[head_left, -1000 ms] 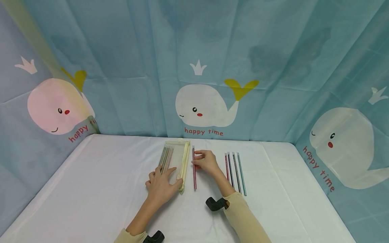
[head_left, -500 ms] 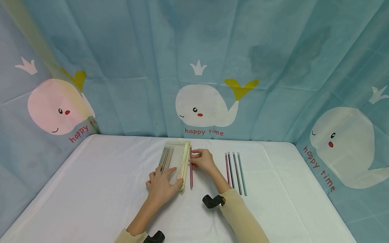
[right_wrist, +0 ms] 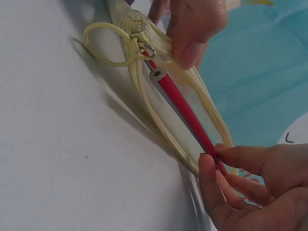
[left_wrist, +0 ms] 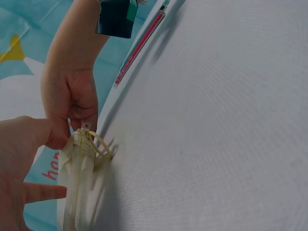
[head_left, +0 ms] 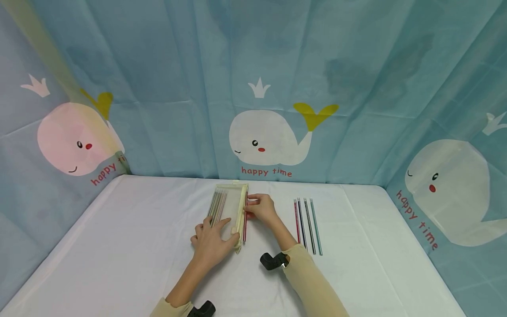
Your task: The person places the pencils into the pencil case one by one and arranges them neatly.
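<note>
A see-through pencil pouch (head_left: 233, 200) with pale yellow edging lies on the table, several pencils (head_left: 217, 204) showing in its left part. My left hand (head_left: 213, 242) holds its near end, fingers spread over it and thumb at the zip side. In the right wrist view the zip (right_wrist: 156, 115) gapes apart, and a ring pull (right_wrist: 89, 43) hangs from the slider beside the left thumb. Between thumb and fingertips, my right hand (right_wrist: 269, 178) pinches a red pencil (right_wrist: 185, 106). The pencil runs lengthwise in the zip opening, its blunt near end close to the slider.
To the right, several pencils lie side by side: a red pencil (head_left: 296, 220), two dark ones and a teal pencil (head_left: 316, 226). A white cloth covers the table (head_left: 119, 246). Behind it hangs a blue curtain (head_left: 178, 132) with whale prints.
My right hand has carried the red pencil leftward from the table beside the pouch to its zip edge. My left hand stays in place on the pouch.
</note>
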A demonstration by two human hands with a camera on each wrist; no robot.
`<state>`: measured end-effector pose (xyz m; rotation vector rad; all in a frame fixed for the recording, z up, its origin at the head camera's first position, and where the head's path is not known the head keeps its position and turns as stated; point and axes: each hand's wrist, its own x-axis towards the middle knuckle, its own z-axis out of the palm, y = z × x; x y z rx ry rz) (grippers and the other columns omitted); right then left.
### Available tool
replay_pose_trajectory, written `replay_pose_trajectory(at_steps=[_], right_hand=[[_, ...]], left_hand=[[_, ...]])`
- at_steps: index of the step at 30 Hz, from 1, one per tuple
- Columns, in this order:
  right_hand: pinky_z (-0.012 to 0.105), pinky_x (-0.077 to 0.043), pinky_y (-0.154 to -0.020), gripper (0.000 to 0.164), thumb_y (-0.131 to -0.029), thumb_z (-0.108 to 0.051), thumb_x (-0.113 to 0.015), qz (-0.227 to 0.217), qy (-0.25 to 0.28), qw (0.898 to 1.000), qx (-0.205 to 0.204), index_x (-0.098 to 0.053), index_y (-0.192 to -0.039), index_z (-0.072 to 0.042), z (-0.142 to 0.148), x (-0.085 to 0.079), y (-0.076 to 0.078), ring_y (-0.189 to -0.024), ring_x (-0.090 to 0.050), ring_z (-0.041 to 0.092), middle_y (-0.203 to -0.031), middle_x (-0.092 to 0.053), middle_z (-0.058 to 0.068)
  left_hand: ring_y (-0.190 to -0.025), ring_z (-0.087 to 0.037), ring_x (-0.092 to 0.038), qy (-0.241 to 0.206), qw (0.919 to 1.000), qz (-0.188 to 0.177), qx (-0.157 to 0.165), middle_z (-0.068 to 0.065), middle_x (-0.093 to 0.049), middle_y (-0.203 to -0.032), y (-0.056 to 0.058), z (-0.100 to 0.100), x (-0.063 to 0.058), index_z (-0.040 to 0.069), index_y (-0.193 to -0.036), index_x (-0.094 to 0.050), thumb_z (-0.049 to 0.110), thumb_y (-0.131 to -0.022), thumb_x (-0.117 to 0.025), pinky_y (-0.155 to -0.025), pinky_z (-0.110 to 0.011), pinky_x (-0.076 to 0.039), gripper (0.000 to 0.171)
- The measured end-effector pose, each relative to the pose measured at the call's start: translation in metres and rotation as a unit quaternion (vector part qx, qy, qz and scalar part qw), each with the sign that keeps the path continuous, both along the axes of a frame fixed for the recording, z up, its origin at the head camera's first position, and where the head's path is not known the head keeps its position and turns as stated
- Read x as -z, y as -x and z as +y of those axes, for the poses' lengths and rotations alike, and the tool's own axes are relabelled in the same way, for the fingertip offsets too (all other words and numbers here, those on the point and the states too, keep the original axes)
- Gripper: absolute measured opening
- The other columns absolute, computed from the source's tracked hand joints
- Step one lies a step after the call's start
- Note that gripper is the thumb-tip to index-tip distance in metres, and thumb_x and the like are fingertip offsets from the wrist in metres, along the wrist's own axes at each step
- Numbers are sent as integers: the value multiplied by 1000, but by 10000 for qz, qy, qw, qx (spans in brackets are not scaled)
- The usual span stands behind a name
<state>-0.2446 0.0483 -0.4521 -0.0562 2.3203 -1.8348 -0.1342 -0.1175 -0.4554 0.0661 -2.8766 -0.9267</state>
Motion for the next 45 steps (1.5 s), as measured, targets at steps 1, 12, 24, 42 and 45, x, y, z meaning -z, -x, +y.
replay_pose_trajectory(at_steps=[1, 12, 24, 42, 45], right_hand=[[28, -61, -62, 44, -91, 4, -77, 6, 8, 10000, 17, -65, -132, 12, 0, 0, 0, -61, -66, 9, -104, -75, 23], [25, -60, -60, 42, -91, 5, -76, -35, 273, 9996, 78, -65, -131, 12, -8, 4, 1, -56, -65, 8, -101, -75, 22], [29, -62, -64, 39, -92, 6, -74, -47, 300, 9995, 13, -65, -130, 14, -16, 4, -3, -66, -70, 13, -100, -74, 24], [30, -63, -67, 40, -92, 6, -74, 165, 247, 9995, -103, -66, -130, 13, -11, 7, -7, -73, -74, 18, -103, -74, 25], [31, -63, -67, 41, -92, 7, -73, 160, 258, 9995, -110, -65, -131, 13, -6, 5, -8, -75, -75, 20, -105, -74, 25]], left_hand=[[-131, -60, -39, -2, 10000, -1, 1, -36, -41, -153, 0, 0, 0, 13, -138, -70, 46, -89, -67, -89, -73, -35, 59], [-132, -60, -39, 11, 10000, -50, 3, -35, -41, -154, -1, 0, -2, 15, -139, -69, 50, -90, -68, -89, -72, -36, 60], [-130, -58, -39, -98, 10000, 14, -4, -35, -42, -153, -1, 1, -1, 15, -138, -70, 46, -88, -67, -88, -71, -35, 59], [-133, -60, -37, -83, 9999, -63, 29, -36, -40, -155, -2, 0, -3, 14, -139, -69, 45, -89, -67, -89, -73, -35, 58], [-133, -60, -37, -61, 10000, -66, 2, -36, -40, -155, -2, 0, -2, 14, -139, -70, 45, -89, -67, -90, -73, -35, 58]])
